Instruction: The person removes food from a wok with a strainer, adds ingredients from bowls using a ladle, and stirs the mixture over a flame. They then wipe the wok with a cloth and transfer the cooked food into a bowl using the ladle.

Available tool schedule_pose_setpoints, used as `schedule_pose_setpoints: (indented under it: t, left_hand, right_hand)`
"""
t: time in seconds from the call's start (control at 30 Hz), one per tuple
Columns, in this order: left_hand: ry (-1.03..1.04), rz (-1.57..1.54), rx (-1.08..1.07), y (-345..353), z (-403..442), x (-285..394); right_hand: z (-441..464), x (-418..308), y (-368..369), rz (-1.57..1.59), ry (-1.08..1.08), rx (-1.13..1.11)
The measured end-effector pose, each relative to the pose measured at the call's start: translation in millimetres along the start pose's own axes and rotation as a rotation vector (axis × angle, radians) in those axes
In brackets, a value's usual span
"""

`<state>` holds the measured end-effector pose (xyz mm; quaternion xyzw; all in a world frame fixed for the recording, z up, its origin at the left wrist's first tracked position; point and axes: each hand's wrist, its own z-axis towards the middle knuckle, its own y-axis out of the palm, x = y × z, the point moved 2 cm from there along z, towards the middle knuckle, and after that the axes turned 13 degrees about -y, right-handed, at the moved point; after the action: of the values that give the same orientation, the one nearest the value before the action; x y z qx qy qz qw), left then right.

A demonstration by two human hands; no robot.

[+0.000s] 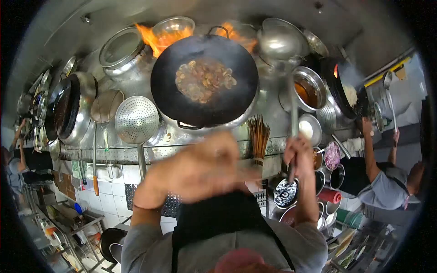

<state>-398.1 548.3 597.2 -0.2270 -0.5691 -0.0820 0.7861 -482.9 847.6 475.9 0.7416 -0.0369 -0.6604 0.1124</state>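
Observation:
Food in pieces, thin browned slices, lies in the middle of a black two-handled wok over flames. My left hand is in front of the wok's near handle, above the counter edge. Motion smears its fingers, so whether they hold anything cannot be told. My right hand is closed around the long handle of a ladle, which points away from me. The ladle's far end is blurred against the metalware behind it. Below this hand sits a dark container with black-and-white contents.
A perforated skimmer and a mesh strainer rest left of the wok. A bamboo brush stands at right, near a pot of brown liquid. Flames rise behind the wok. Another person works at far right.

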Motion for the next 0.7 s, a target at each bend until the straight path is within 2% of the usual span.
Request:
schedule_pose_setpoints:
  t: [0.07,0.1,0.17,0.2,0.23,0.27,0.3,0.37,0.43,0.5,0.53,0.6,0.63,0.7]
  left_hand:
    - [-0.562,-0.239,-0.548,8.4,-5.3,43.7]
    - [-0.57,-0.241,-0.517,23.0,-12.3,41.0]
    - [0.393,-0.449,-0.067,44.5,-25.2,40.1]
    - [0.387,-0.443,-0.044,39.2,-30.0,34.4]
    - [0.289,-0.389,-0.037,25.5,-36.7,27.3]
    - [0.195,-0.336,-0.039,16.1,-45.3,20.1]
    - [0.158,-0.298,0.06,15.1,-56.8,12.1]
    - [0.039,-0.296,0.254,24.2,-86.0,-1.4]
    - [-0.11,-0.315,0.425,35.1,-121.5,-13.0]
    - [-0.201,-0.315,0.589,46.4,-153.5,-21.8]
    - [-0.227,-0.328,0.68,54.0,-168.1,-24.9]
    - [-0.245,-0.365,0.752,71.8,-194.4,-31.1]
    - [-0.275,-0.382,0.846,77.5,-203.9,-32.8]
    - [-0.318,-0.457,1.019,88.3,-212.5,-35.0]
  right_hand:
    - [65.3,-21.2,-9.7,-0.334,-0.206,0.036]
    - [104.0,-25.0,-16.2,-0.398,-0.294,0.056]
    - [176.2,-23.2,-29.6,-0.513,-0.321,0.111]
    - [208.9,-18.0,-31.8,-0.57,-0.33,0.172]
    - [243.7,-9.0,-36.7,-0.578,-0.341,0.204]
    - [271.8,-3.7,-39.0,-0.559,-0.279,0.194]
    - [296.9,-2.3,-37.5,-0.539,-0.223,0.191]
    - [337.4,-2.6,-31.3,-0.063,-0.133,0.197]
    - [362.6,-19.4,-30.6,0.697,-0.018,0.129]
    - [389.7,-36.0,-27.4,1.061,0.231,0.201]
    - [408.4,-37.9,-27.1,1.064,0.226,0.205]
    - [438.6,-36.5,-27.7,0.808,0.22,0.084]
    - [427.6,-43.6,-19.6,0.812,0.215,0.085]
    - [406.4,-61.0,-3.7,0.33,0.118,0.05]
